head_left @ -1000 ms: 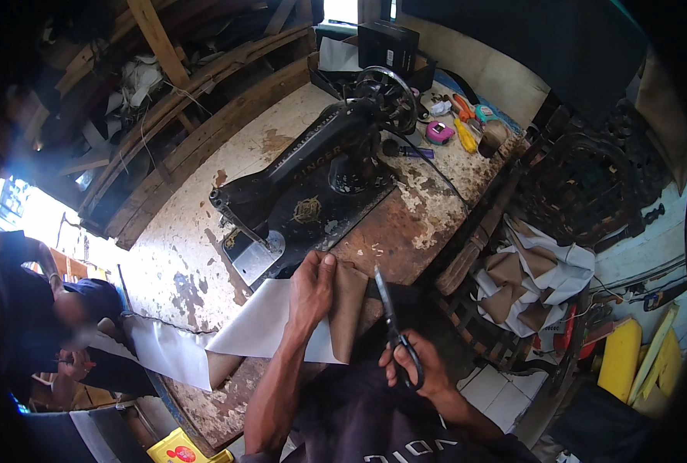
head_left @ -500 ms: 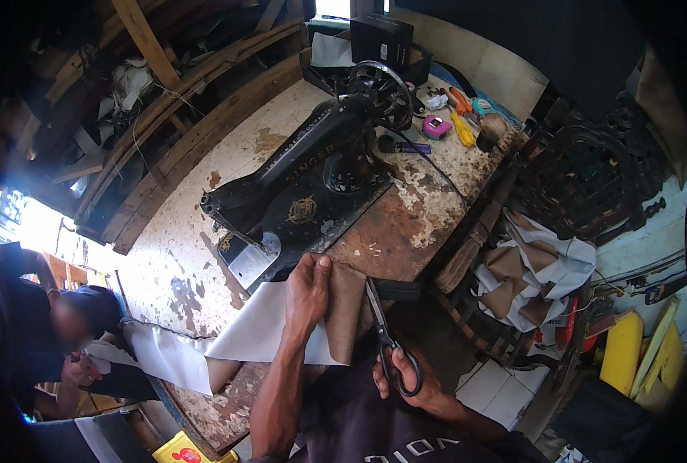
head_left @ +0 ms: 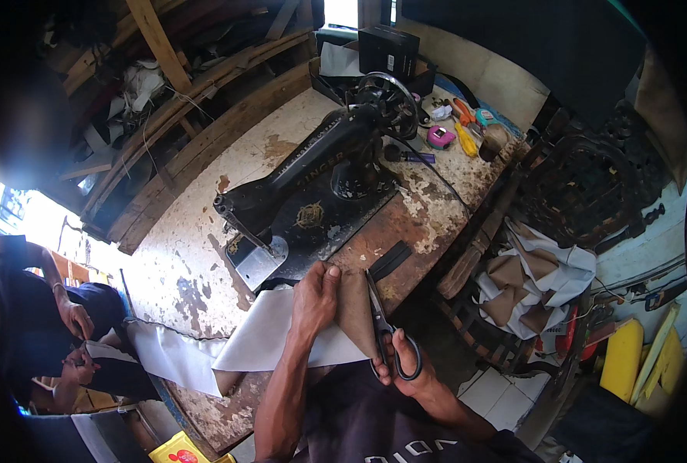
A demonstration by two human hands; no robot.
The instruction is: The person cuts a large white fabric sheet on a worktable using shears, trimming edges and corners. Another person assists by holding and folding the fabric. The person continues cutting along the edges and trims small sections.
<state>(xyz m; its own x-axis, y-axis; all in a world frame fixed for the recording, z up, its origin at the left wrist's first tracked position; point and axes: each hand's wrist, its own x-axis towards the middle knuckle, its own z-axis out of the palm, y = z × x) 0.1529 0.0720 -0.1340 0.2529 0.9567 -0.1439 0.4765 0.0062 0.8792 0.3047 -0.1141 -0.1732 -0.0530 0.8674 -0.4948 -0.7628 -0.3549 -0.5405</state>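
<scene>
My left hand [head_left: 316,301] is closed on the upper edge of a strip of sheet material [head_left: 262,336], white on one face and brown on the other. A brown fold [head_left: 351,305] hangs beside that hand. In my right hand [head_left: 409,370] is a pair of black-handled scissors [head_left: 380,316], blades pointing away from me along the fold's right edge. Its fingertips are at the material's lower right corner; whether they pinch it I cannot tell. Just ahead of my hands stands a black sewing machine [head_left: 305,181]. A short black strip [head_left: 390,261] lies near the scissor tips.
A worn table [head_left: 197,224] carries the machine. At its far right are a pink tape measure [head_left: 440,137], a yellow-handled tool [head_left: 465,140] and a dark box [head_left: 387,52]. Crumpled brown-and-white material [head_left: 536,278] rests on a chair at right. Another person [head_left: 50,324] sits at left.
My right hand has come up to the material's lower corner, which has shifted right. The black strip now lies flat on the table, farther from me. The other person's hand has lowered.
</scene>
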